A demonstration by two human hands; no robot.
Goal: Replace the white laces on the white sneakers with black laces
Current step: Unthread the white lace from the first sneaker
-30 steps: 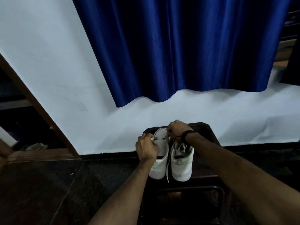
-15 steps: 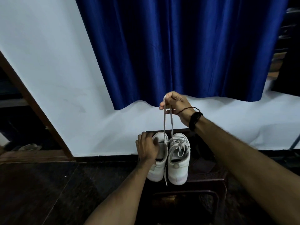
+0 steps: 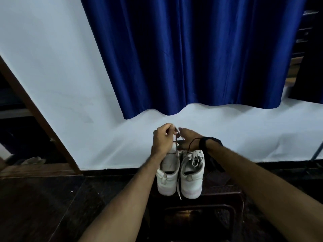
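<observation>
At 9 o'clock from the shoes I see a brown door frame (image 3: 35,109) leaning up the white wall (image 3: 52,67), and at 12 o'clock the blue curtain (image 3: 192,58) hangs down over it. Moving right, my left hand (image 3: 163,138) is raised above the toe of the left sneaker (image 3: 167,179), fingers curled and pinching the white lace (image 3: 176,132). Just beside it, at 3 o'clock, my right hand (image 3: 188,138) meets it over the same lace; its fingertips are hidden, so I cannot tell how it grasps. The 2 sneakers stand touching on a dark stool (image 3: 218,193), heels toward me; the right sneaker (image 3: 192,179) keeps its white lacing, and 1 loose end dangles between the pair at 6 o'clock. I judge I am in the removal step on the left sneaker. The next move calls for drawing the lace clear of its remaining eyelets without tipping the shoe. I see no black laces here.
</observation>
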